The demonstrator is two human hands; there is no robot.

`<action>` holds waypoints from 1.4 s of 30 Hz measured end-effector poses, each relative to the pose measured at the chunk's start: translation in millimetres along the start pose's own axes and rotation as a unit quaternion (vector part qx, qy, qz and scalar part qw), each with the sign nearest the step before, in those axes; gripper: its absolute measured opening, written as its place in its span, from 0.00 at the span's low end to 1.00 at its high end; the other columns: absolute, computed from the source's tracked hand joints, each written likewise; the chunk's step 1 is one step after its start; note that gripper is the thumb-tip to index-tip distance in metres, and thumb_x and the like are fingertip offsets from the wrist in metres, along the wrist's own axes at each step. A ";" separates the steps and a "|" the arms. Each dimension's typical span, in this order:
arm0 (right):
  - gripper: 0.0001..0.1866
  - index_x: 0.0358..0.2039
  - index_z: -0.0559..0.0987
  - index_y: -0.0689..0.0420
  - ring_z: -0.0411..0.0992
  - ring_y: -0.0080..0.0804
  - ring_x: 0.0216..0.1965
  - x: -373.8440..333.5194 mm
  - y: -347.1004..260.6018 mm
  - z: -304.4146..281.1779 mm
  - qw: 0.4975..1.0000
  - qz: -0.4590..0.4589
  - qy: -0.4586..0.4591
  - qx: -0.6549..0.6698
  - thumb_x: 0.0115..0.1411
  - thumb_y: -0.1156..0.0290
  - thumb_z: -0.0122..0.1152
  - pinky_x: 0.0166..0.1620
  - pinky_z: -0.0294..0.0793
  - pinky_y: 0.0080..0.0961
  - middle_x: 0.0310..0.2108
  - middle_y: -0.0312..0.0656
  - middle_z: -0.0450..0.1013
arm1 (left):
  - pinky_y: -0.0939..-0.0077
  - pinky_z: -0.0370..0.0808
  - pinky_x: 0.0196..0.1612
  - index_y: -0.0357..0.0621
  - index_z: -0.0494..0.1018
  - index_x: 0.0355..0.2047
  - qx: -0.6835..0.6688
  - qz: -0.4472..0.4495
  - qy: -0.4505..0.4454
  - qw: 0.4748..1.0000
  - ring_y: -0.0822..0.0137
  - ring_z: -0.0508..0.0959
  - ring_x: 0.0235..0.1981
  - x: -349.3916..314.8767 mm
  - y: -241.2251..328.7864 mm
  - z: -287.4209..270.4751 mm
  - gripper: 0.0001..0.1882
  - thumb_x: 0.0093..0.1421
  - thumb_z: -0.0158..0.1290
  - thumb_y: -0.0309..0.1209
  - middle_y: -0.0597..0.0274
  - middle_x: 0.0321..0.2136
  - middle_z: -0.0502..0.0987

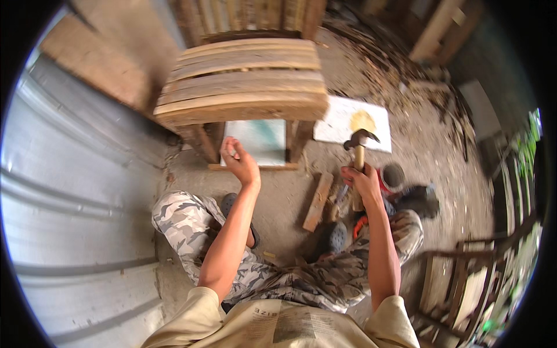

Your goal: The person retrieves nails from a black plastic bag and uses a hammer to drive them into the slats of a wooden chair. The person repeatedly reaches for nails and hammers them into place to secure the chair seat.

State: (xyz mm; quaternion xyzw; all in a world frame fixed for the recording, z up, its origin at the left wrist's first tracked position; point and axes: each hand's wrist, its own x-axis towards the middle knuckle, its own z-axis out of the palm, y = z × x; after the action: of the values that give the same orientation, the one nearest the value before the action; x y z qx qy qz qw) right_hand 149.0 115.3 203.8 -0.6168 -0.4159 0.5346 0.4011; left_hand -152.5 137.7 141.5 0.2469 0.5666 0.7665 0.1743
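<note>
Two hands, left hand (239, 161) raised, right hand (362, 181) gripping one hammer (359, 152), one stool (243, 81)

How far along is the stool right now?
Done: the slatted seat sits on its legs. In hand: the right hand grips a raised hammer; the left hand pinches something small, too blurred to name. Left: any nailing near the front legs; a loose plank lies unused.

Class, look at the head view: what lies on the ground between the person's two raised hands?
Between the left hand and the right hand, which grips a hammer, the head view shows bare dirt floor and a short wooden offcut lying nearer the right hand.
</note>
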 end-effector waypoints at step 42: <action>0.19 0.36 0.75 0.66 0.76 0.55 0.38 -103.3 135.1 -256.6 0.919 0.272 0.267 -0.099 0.55 0.61 0.63 0.43 0.72 0.42 0.33 0.58 0.76 | 0.54 0.69 0.54 0.44 0.73 0.46 0.306 0.253 -0.749 0.530 0.53 0.67 0.55 -449.4 -175.2 195.3 0.20 0.52 0.61 0.31 0.58 0.47 0.71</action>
State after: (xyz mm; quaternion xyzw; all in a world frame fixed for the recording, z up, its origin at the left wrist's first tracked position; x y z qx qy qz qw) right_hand 406.6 -39.8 137.9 -0.8625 -0.1600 0.3945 0.2736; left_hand 325.2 96.8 -61.1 0.9020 0.3418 0.0914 0.2475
